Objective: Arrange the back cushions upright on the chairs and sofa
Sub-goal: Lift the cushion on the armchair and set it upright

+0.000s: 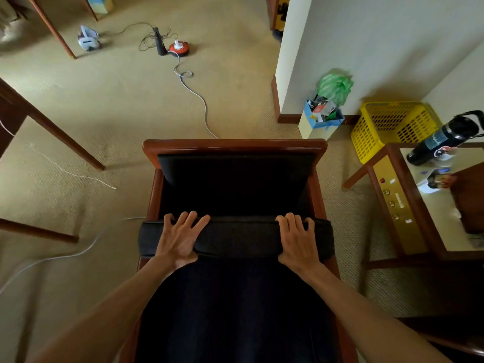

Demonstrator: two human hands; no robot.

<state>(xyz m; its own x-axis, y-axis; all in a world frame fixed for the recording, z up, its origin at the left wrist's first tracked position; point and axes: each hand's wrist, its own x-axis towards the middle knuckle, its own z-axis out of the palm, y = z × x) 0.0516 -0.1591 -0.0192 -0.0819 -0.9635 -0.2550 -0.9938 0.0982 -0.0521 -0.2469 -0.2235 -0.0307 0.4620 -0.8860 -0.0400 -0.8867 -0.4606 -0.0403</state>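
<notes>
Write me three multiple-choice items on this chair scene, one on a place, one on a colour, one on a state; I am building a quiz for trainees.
1. Where does the yellow basket stand?
A. On the carpet by the wall, to the right of the chair
B. On the chair seat
C. Under the left table

2. What colour is the back cushion?
A. Red
B. Black
C. Green

3. How is the cushion held?
A. By one hand only
B. By no hand
C. By the left hand and the right hand

Answers: 1 A, it sits on the floor against the wall; 2 B, the fabric is dark throughout; 3 C, the fingers of both curl over its top edge.
</notes>
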